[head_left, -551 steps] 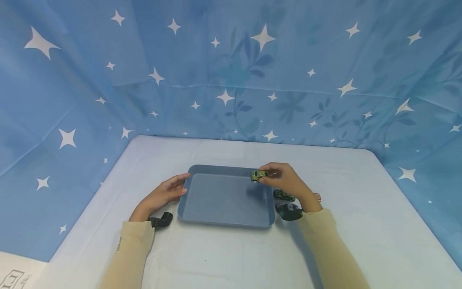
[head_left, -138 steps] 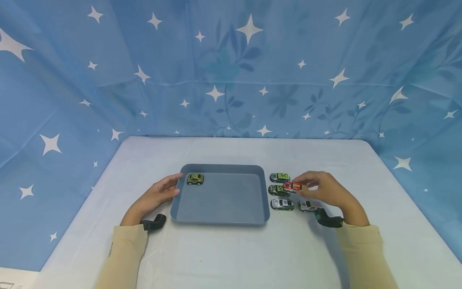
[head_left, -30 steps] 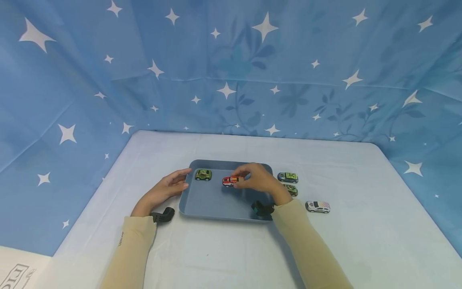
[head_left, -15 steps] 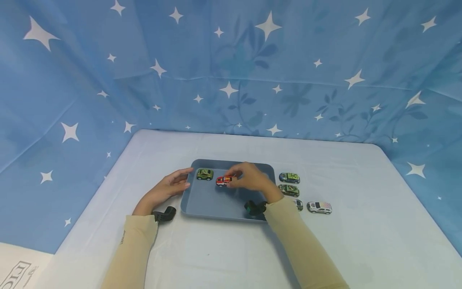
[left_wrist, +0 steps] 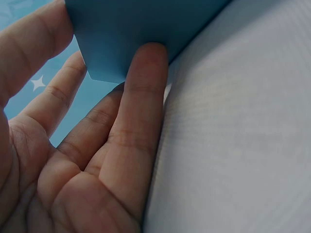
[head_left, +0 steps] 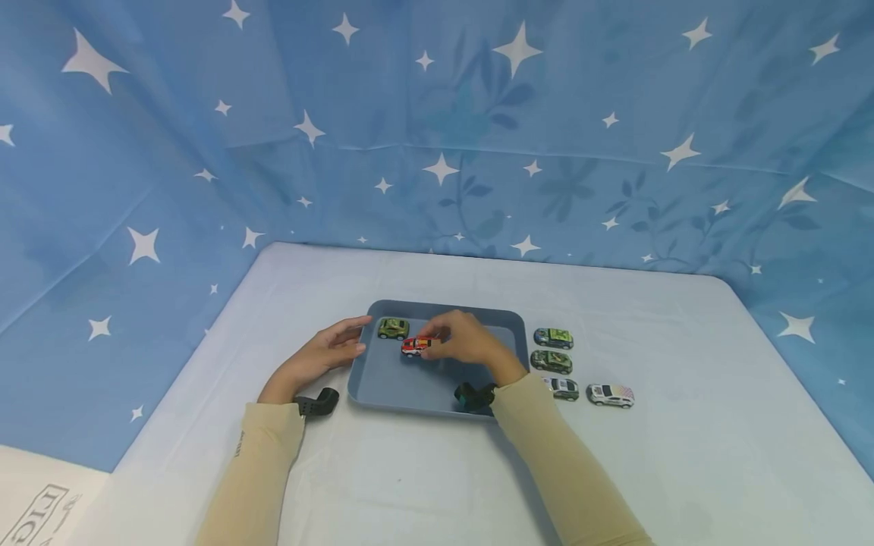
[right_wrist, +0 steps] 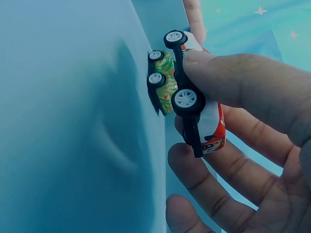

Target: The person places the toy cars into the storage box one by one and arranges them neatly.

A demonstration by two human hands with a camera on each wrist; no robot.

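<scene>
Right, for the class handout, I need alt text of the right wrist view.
A right hand pinches a red-and-white toy car over a blue-grey tray. Beyond it, a green camouflage toy car stands in the tray.

- A shallow blue-grey tray (head_left: 410,390) with rounded corners lies flat; the left hand (head_left: 319,358) touches its left outer wall, fingers extended.
- A red and white toy car (head_left: 412,347), pinched by the right hand (head_left: 467,339), hangs wheels down just above the tray's floor, in its left half.
- A green-and-yellow camouflage car (head_left: 393,328) stands on its wheels in the tray's far left corner.
- Beside the tray's right wall, far to near, are a blue car with a yellow-green roof (head_left: 554,338), a dark green camouflage car (head_left: 551,362) and a partly hidden silver car (head_left: 565,389).
- A white car (head_left: 611,395) stands farther right of the tray.
</scene>
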